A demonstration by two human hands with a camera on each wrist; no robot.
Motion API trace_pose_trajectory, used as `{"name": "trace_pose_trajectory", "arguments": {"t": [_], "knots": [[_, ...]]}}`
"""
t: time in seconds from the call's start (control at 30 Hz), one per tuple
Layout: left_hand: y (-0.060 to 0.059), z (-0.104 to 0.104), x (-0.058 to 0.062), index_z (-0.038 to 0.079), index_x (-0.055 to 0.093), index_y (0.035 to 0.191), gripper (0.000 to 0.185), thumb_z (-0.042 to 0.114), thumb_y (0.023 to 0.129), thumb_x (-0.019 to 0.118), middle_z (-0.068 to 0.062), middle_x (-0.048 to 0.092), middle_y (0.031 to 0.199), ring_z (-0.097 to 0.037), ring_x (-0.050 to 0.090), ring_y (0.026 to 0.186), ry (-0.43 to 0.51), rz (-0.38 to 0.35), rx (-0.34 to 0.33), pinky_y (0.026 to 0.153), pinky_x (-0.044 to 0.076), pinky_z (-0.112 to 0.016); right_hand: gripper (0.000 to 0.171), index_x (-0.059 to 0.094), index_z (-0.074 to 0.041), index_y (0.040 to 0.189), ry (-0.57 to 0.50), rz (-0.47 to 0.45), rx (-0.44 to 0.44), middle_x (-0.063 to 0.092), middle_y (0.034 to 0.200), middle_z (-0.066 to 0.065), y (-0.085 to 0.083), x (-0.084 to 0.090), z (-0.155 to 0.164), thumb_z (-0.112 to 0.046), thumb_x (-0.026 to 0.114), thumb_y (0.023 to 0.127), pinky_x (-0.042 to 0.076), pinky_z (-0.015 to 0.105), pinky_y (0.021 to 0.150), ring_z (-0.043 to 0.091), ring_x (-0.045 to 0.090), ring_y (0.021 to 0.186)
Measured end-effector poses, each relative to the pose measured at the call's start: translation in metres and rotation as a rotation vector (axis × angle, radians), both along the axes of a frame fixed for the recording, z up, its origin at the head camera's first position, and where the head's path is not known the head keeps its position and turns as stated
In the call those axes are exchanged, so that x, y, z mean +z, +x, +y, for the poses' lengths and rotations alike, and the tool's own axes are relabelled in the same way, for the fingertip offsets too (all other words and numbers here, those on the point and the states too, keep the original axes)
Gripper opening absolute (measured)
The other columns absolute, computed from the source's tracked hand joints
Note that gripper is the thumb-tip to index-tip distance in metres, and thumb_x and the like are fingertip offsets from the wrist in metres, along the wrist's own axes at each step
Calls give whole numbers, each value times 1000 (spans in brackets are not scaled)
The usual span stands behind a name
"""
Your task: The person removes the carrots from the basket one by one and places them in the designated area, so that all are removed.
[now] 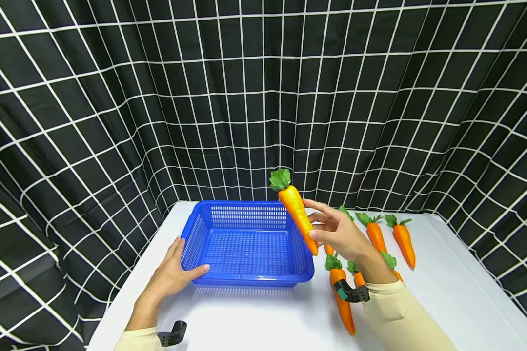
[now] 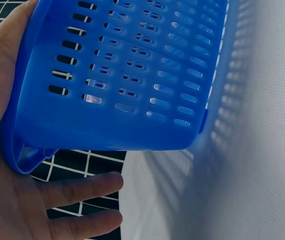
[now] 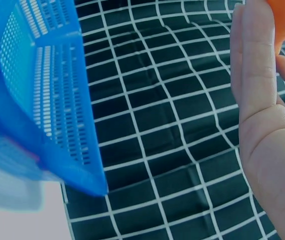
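Orange carrot (image 1: 297, 216), one item: your right hand (image 1: 340, 234) pinches it at its lower half, tilted, leaf end up and far, tip down and near, just over the basket's (image 1: 246, 280) right rim. Your left hand (image 1: 171, 273) rests flat-fingered against the basket's left wall; the basket lies left of the carrot.

White table (image 1: 254, 317) in front of me, backed by grid cloth. On it: blue basket (image 1: 246, 278) at centre-left w/ my left hand (image 1: 173, 273) resting beside it, loose carrots (image 1: 404, 239) lying to the right.
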State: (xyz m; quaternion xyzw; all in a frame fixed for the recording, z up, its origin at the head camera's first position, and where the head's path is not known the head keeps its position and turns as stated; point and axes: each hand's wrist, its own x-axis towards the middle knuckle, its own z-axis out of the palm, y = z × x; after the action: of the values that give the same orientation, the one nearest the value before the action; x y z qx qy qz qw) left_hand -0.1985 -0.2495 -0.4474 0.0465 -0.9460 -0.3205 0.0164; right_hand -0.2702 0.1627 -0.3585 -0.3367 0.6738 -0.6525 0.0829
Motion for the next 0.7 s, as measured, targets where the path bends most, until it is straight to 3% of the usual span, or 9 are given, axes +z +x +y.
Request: {"name": "trace_pose_trajectory", "arguments": {"t": [0.23, 0.5, 0.7], "knots": [[0, 0, 0, 4, 4, 155, 125, 77, 72, 62, -12, -2, 160, -51, 16, 137, 0, -8, -6, 102, 21, -68, 64, 39, -7, 147, -49, -4, -64, 59, 112, 21, 10, -7, 23, 5, 62, 89, 58, 41, 65, 34, 64, 92], [-1, 0, 1, 5, 4, 155, 124, 78, 72, 61, -12, -2, 160, -51, 16, 137, -15, -10, -5, 101, 21, -69, 65, 38, -11, 149, -11, 17, -181, 57, 118, 17, 24, -4, 53, 4, 61, 90, 57, 39, 74, 28, 62, 101], [0, 1, 1, 4, 4, 155, 126, 78, 71, 61, -13, -2, 160, -51, 16, 137, -14, -10, -7, 102, 21, -68, 66, 35, -9, 150, -79, 25, -142, 60, 117, 13, 31, -8, 74, 11, 56, 90, 57, 41, 70, 28, 66, 97]]}}
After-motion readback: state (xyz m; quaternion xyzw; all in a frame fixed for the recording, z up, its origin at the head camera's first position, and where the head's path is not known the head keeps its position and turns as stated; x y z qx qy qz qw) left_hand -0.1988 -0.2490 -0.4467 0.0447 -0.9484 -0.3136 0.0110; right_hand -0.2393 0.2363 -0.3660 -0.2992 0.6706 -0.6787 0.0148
